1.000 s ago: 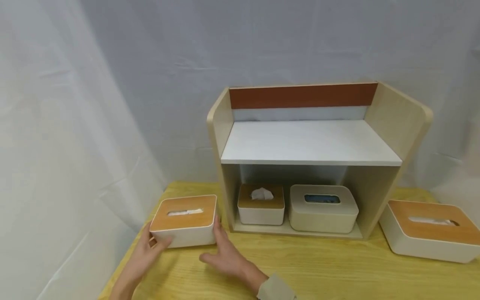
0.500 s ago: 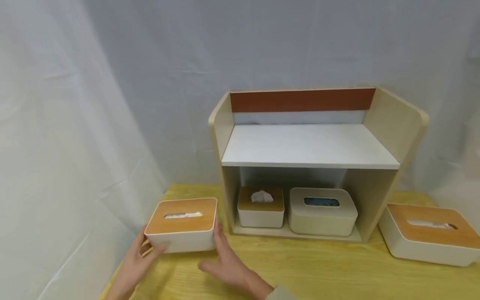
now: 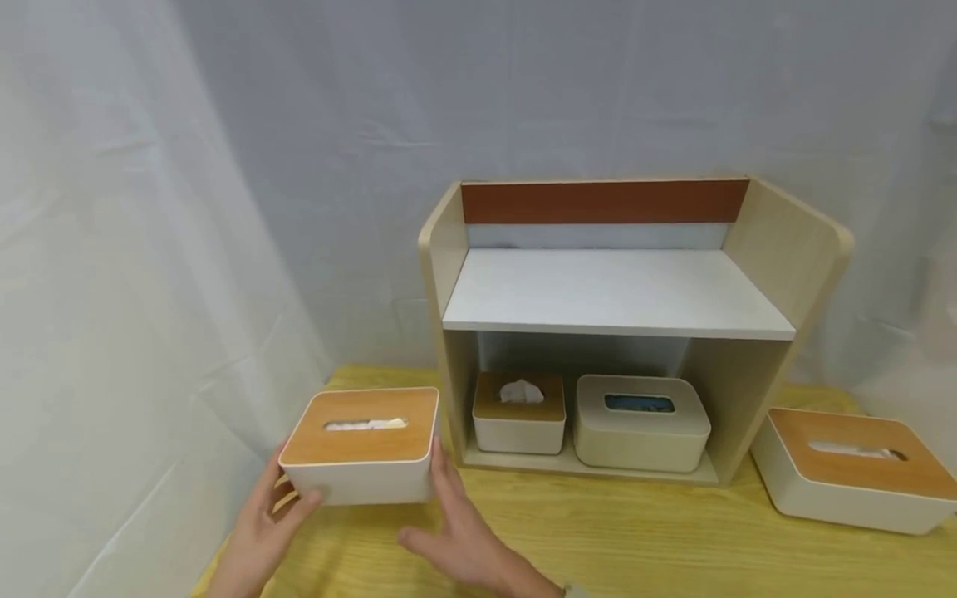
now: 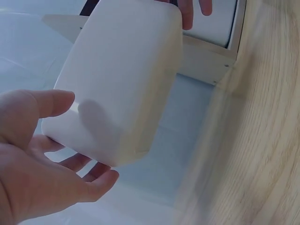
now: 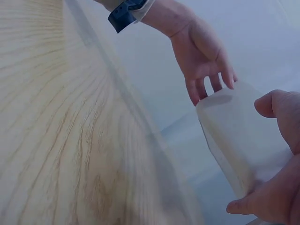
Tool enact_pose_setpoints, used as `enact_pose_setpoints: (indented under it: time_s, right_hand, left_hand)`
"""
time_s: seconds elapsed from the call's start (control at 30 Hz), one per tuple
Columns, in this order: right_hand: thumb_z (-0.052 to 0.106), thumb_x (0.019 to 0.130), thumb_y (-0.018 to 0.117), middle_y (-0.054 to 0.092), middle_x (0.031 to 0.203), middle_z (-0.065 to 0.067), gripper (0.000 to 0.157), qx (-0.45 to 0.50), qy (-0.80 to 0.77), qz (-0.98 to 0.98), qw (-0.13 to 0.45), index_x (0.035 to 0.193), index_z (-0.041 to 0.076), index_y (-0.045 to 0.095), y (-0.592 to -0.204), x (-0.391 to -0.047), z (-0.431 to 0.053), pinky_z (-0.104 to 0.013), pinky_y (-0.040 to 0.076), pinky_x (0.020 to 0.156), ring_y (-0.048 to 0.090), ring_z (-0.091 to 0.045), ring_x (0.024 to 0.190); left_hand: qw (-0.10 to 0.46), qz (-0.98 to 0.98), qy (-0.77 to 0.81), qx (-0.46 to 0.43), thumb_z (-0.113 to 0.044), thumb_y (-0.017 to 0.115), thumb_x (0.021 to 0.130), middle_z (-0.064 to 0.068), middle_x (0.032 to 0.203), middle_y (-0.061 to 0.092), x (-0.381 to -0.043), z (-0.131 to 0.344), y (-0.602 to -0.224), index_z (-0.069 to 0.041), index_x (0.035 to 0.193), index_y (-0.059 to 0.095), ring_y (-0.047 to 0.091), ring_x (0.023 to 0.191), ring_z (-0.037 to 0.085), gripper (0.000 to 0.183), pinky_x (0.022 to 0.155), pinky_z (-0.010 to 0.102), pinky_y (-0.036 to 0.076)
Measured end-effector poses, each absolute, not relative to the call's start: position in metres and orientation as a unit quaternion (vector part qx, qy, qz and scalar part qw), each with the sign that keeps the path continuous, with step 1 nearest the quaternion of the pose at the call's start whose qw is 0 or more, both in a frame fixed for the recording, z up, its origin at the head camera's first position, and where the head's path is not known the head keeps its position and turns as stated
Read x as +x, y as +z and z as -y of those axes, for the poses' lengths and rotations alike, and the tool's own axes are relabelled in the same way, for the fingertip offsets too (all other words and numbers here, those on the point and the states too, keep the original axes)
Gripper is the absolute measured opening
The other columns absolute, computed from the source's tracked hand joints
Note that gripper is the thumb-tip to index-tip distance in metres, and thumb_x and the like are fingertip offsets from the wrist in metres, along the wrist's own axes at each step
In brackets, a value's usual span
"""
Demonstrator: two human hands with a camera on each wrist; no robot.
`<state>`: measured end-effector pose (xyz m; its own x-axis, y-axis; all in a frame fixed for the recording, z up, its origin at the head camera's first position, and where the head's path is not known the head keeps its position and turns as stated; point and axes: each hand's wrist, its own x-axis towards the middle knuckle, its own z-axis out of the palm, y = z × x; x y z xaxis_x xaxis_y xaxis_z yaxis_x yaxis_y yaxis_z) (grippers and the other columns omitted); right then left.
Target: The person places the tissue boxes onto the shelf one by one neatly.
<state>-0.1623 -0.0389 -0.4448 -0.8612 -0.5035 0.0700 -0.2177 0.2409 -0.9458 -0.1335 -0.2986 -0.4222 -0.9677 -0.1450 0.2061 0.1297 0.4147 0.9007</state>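
A white tissue box with a wood-coloured lid (image 3: 364, 425) and a slot showing white tissue is held above the table at the left in the head view. My left hand (image 3: 257, 523) grips its left end, thumb on the front face and fingers round the end. My right hand (image 3: 469, 531) presses its fairly straight fingers against the right end, with the thumb standing apart from the front. In the left wrist view the box's pale side (image 4: 117, 79) faces the camera. The right wrist view shows the box (image 5: 239, 126) between both hands.
Right of the held box stands a two-level shelf (image 3: 620, 291). Its lower level holds a small wood-lidded tissue box (image 3: 519, 432) and a cream tissue box (image 3: 643, 440). A larger wood-lidded tissue box (image 3: 852, 490) sits on the yellow wooden table (image 3: 635, 540) at the right.
Both hands have raised the tissue box off the table and brought it slightly nearer and left. It looks larger now. The shelf and the other boxes stay put.
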Motion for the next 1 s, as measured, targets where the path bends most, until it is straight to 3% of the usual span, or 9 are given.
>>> enact_pose_setpoints:
  time_s: [0.17, 0.4, 0.63, 1.0]
  right_hand:
    - [0.037, 0.087, 0.068, -0.011, 0.165, -0.002, 0.107, -0.240, -0.568, -0.781, 0.098, 0.155, 0.041, -0.014, -0.434, -0.153, 0.033, -0.072, 0.021, 0.108, 0.008, -0.037, 0.149]
    - [0.032, 0.088, 0.069, -0.013, 0.165, 0.005, 0.106, -0.237, -0.571, -0.783, 0.067, 0.157, 0.039, -0.012, -0.416, -0.142, 0.026, -0.071, 0.019, 0.109, 0.008, -0.035, 0.149]
    - [0.027, 0.088, 0.070, -0.011, 0.165, 0.007, 0.106, -0.216, -0.587, -0.779, 0.036, 0.157, 0.040, -0.009, -0.397, -0.133, 0.011, -0.072, 0.016, 0.110, 0.005, -0.034, 0.150]
    - [0.011, 0.087, 0.070, -0.004, 0.167, -0.001, 0.106, -0.222, -0.604, -0.764, -0.050, 0.159, 0.034, -0.004, -0.368, -0.123, -0.012, -0.065, 0.014, 0.114, 0.003, -0.029, 0.151]
  left_hand:
    - [0.142, 0.822, -0.552, -0.013, -0.007, 0.063, 0.097, 0.019, 0.158, 0.027, -0.126, 0.294, -0.417, -0.021, 0.161, 0.016, 0.048, 0.111, -0.008, 0.081, 0.085, 0.010, 0.048]
    - [0.153, 0.786, -0.596, -0.061, 0.003, 0.061, 0.095, -0.005, 0.152, 0.033, -0.120, 0.285, -0.405, -0.024, 0.160, 0.020, 0.049, 0.116, 0.004, 0.082, 0.087, 0.014, 0.049]
    - [0.165, 0.774, -0.601, -0.108, 0.008, 0.060, 0.094, 0.000, 0.153, 0.036, -0.121, 0.272, -0.384, -0.019, 0.160, 0.021, 0.048, 0.117, 0.011, 0.082, 0.091, 0.014, 0.048]
    - [0.161, 0.773, -0.597, -0.141, 0.008, 0.060, 0.093, 0.004, 0.155, 0.034, -0.115, 0.243, -0.350, -0.026, 0.160, 0.020, 0.045, 0.120, 0.015, 0.084, 0.094, 0.014, 0.045]
